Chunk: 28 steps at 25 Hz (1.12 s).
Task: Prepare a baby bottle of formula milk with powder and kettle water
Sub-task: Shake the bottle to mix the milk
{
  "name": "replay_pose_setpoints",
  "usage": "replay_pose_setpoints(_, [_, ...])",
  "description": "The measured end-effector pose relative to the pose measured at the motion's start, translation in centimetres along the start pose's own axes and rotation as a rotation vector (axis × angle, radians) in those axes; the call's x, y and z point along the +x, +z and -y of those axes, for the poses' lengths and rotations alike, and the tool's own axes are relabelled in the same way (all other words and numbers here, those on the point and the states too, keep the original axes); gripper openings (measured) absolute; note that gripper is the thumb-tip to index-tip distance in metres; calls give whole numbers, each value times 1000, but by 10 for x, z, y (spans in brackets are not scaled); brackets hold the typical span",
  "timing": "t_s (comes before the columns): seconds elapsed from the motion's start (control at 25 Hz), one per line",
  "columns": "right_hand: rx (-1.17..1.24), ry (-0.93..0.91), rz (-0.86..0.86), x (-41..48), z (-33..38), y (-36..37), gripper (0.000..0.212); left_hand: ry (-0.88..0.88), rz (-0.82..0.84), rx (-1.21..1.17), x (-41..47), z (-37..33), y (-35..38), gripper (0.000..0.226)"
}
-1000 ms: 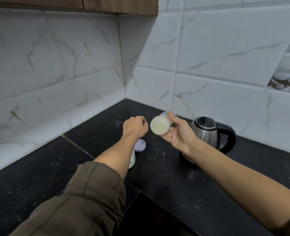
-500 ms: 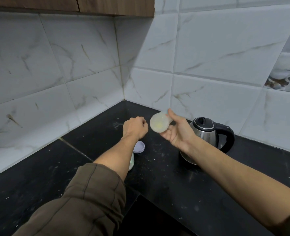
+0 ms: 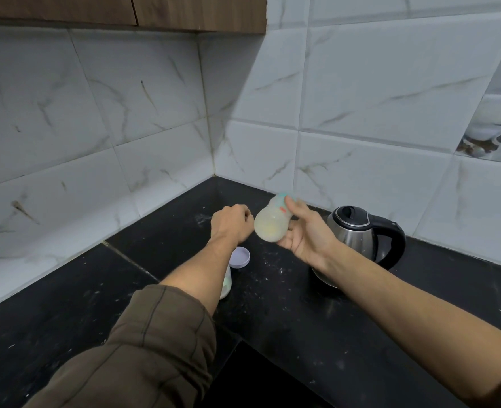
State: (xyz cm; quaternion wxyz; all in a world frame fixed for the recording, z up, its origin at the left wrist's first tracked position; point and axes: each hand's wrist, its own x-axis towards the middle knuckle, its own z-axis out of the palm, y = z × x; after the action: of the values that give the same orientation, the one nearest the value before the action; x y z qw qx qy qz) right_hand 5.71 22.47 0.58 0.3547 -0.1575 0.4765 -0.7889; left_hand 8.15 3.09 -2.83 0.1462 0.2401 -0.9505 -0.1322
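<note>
**Bottle held tilted above the counter corner**

The bottle (image 3: 271,225) is gripped in the right hand (image 3: 305,237), above the black counter (image 3: 302,319) and near its back corner. It is held tilted, with its rounded base turned toward the camera and its top pointing up and away. The thumb is laid on the upper side and the fingers are curled beneath. A pale, milky content is seen through the base; the outline is blurred.

The left hand (image 3: 231,223) is held just beside the bottle, on its left, with the back turned up and the fingers curled under into a fist. Whether anything is held inside cannot be told. The forearm is bare, and a brown sleeve (image 3: 155,334) is pushed up toward the elbow.

A steel kettle (image 3: 361,231) with a black lid and handle is stood on the counter behind the right wrist, lid closed. A lilac cap (image 3: 239,257) is seen just beside the left forearm, and a white tub (image 3: 227,285) is mostly hidden under that arm. White specks are scattered over the counter between the cap and the kettle. The corner is backed by marbled white tiles (image 3: 361,98), with a wooden cabinet (image 3: 125,10) above.
</note>
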Motion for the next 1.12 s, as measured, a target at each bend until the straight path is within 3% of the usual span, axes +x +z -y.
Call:
replay_pose_setpoints(0.12, [-138, -20, 194, -9, 3, 4, 43, 14, 17, 11, 0, -1, -2, 24])
replay_pose_setpoints(0.32, [168, -109, -145, 6, 6, 0, 41, -7, -30, -13, -4, -1, -1, 26])
replay_pose_setpoints(0.4, [157, -105, -133, 4, 6, 2, 45, -9, -25, -9, -4, -1, -2, 26])
replay_pose_setpoints(0.56, [-126, -144, 36, -9, 2, 7, 53, 14, 6, 28, -4, 0, -3, 23])
replay_pose_setpoints(0.76, [161, -258, -247, 2, 1, 2, 53, 2, -22, -14, -7, 0, -1, 24])
replay_pose_setpoints(0.88, [19, -214, -115, -8, -1, 10, 43, 10, 11, 31, -6, -2, -3, 15])
replay_pose_setpoints(1.0, [-134, -197, 22, -19, -4, 17, 63, 33, 85, 82, -4, -4, -6, 8])
replay_pose_setpoints(1.12, [17, -254, -137, -9, -3, 15, 60, 20, 21, 34, -5, -4, -4, 11])
